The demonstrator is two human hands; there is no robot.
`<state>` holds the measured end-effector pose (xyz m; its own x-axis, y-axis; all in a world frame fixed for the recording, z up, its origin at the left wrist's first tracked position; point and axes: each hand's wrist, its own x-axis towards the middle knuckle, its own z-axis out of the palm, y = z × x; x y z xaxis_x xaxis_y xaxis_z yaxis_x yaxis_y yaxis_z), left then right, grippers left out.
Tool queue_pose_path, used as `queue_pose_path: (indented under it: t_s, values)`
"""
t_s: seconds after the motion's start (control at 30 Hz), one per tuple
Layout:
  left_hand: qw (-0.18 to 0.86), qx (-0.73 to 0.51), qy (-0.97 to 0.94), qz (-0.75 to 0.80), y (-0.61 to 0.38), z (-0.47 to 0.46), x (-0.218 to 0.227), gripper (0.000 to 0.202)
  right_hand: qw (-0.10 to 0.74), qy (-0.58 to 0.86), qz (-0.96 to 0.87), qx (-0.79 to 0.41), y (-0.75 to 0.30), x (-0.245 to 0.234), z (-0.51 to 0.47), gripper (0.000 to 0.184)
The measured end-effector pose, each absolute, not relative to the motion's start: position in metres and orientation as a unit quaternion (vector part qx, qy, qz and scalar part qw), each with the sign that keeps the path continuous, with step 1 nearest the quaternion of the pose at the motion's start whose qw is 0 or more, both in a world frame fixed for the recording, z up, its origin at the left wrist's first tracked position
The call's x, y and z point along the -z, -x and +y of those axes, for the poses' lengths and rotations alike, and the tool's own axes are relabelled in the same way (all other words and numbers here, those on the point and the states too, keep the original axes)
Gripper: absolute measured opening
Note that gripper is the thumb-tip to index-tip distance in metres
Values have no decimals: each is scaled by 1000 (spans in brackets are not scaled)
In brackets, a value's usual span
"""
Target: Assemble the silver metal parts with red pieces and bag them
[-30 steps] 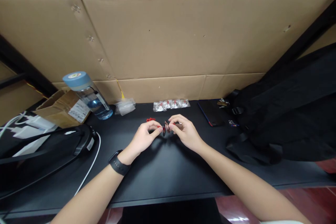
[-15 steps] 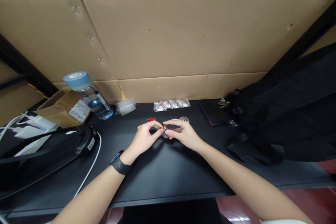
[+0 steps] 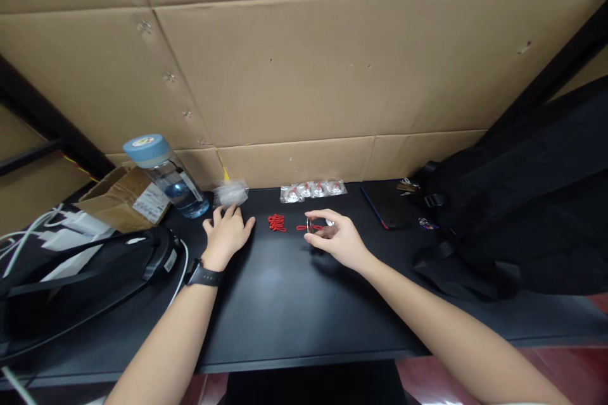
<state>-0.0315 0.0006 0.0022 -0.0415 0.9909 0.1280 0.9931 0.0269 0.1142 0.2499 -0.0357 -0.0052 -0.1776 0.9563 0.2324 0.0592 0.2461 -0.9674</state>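
A silvery disc [image 3: 310, 226] was held on edge, seemingly just above the worktop [image 3: 266, 304], pinched in the narrow grip of the right hand [image 3: 342, 242] between thumb and fingers. A red cord [image 3: 301, 228] showed on both sides of it, so the threading appeared done for this piece, though whether a knot had been drawn tight could not be told. The disc was not yet in a bag. Against the cardboard wall [image 3: 332, 161], what looked like four packets [image 3: 313, 190], silvery and red inside clear film, lay in a row, apparently finished. A heap of red cords [image 3: 276, 223] between the hands was still loose, so more seemed left to use. The left hand [image 3: 225, 237] held nothing visible; its fingers were spread wide beside the clear bags [image 3: 231, 192], and contact with them could not be confirmed.
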Motion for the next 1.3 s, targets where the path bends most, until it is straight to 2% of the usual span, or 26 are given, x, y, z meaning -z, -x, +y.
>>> queue_pose_path:
  t_s: [0.1,0.17,0.23,0.3,0.4,0.57,0.7,0.8,0.97,1.1,1.3]
  values:
    - [22,105,689,-716,28,-1,-7,51,505,413,-620,-436,-252,0,-37,42]
    - [49,167,705,-688,21,-5,-15,47,519,417,-618,-418,-254,-4,-37,43]
    - [44,243,751,-612,11,-13,-24,40,533,419,-619,-396,-258,-9,-37,44]
    - [-5,293,819,-493,-3,-25,-29,31,545,418,-622,-376,-263,-15,-37,45]
    - [-79,277,891,-352,-30,-46,-25,21,556,416,-629,-350,-270,-21,-36,50]
    - [-172,211,924,-269,-61,-66,-7,19,552,417,-643,-329,-276,-25,-35,50]
    - [-140,217,917,-303,-63,-67,-7,19,543,426,-653,-311,-278,-27,-35,46]
    - [-115,211,914,-327,-62,-66,-10,29,529,428,-671,-294,-281,-28,-34,46]
    - [-141,166,928,-302,-65,-68,-6,42,497,422,-702,-286,-283,-26,-33,46]
    - [-105,137,929,-327,-65,-71,-3,47,452,393,-744,-296,-288,-32,-34,41]
    - [-82,119,928,-343,-56,-69,4,47,271,391,-851,-221,-306,-51,-40,30]
